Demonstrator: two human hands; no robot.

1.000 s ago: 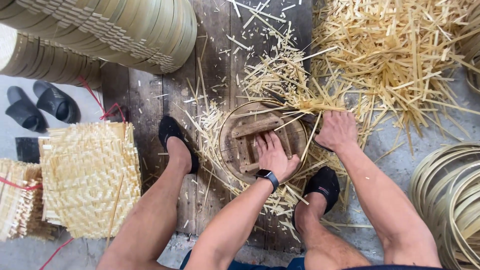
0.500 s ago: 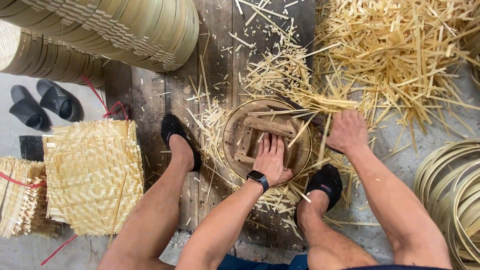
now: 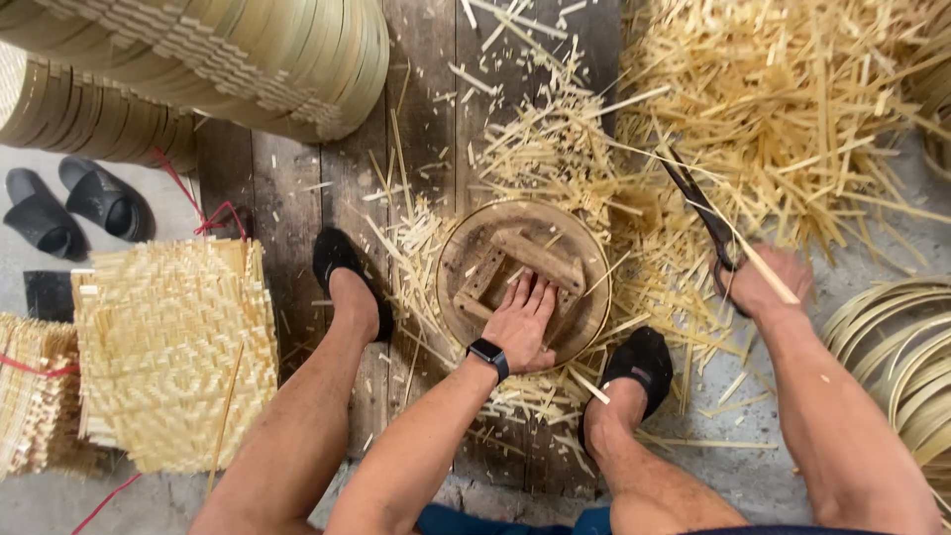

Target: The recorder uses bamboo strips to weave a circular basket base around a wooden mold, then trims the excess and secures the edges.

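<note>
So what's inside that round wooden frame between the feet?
Inside the round wooden frame lie crossed brown wooden bars. The left hand presses flat on them, hiding what is beneath its palm.

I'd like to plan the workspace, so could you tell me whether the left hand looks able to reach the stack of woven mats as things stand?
Probably yes: the left hand rests on the round frame, and the woven mats lie beyond the left leg.

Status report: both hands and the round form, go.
Left hand flat on round wooden form, holding nothing. Right hand gripping dark shears. Bamboo offcuts heaped around form.
</note>
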